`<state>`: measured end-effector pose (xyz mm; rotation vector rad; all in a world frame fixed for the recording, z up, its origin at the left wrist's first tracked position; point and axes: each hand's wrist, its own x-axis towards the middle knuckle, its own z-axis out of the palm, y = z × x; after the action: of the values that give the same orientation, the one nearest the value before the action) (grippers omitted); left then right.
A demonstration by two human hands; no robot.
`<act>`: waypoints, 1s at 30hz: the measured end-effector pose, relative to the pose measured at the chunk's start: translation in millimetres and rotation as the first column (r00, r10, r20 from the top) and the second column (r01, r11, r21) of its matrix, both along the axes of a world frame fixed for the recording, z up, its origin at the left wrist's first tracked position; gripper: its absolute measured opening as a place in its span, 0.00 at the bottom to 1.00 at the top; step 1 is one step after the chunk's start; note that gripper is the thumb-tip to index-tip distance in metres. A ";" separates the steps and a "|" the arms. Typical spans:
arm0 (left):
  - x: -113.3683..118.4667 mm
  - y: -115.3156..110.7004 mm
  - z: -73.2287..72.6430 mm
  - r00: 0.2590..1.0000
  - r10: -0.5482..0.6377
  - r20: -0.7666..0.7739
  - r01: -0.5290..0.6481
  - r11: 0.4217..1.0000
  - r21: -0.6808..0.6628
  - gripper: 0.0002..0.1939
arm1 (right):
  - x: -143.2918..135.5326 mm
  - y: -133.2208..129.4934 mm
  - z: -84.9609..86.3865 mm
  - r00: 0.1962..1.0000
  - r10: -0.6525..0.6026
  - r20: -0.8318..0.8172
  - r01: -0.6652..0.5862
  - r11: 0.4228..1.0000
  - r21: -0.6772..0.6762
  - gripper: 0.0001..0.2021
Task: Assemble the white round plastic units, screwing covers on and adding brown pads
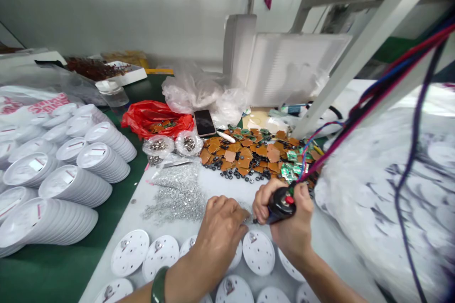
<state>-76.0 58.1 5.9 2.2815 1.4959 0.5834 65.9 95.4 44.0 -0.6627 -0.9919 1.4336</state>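
Observation:
My right hand (293, 222) is wrapped round a black electric screwdriver (280, 206) with a red button, its wires running up to the right. The tip points left toward my left hand (222, 227). The left fingers are pinched together close to that tip; whatever they hold is too small to make out. Beneath both hands lie rows of white round discs (259, 252) with small holes, some bearing a small metal piece. Just beyond my left hand a pile of small silvery screws (177, 201) spreads over the white board (137, 208).
Stacked white cups (67, 184) stand at left. Brown and green circuit boards (245, 156) with black round parts lie behind my hands. A red bag (156, 118), a phone (204, 123) and a clear plastic bag (199, 90) sit farther back. A large bag of white discs (401, 189) is at right.

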 end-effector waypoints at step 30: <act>3.9 -48.3 -24.4 0.990 -0.069 0.121 0.008 0.894 0.447 0.15 | 13.1 -29.0 36.8 0.993 0.093 -0.076 -0.095 0.995 -0.026 0.30</act>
<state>-72.0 9.8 -18.6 2.5311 1.3541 1.1484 79.0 66.4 80.7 -0.5856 -0.9553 1.5472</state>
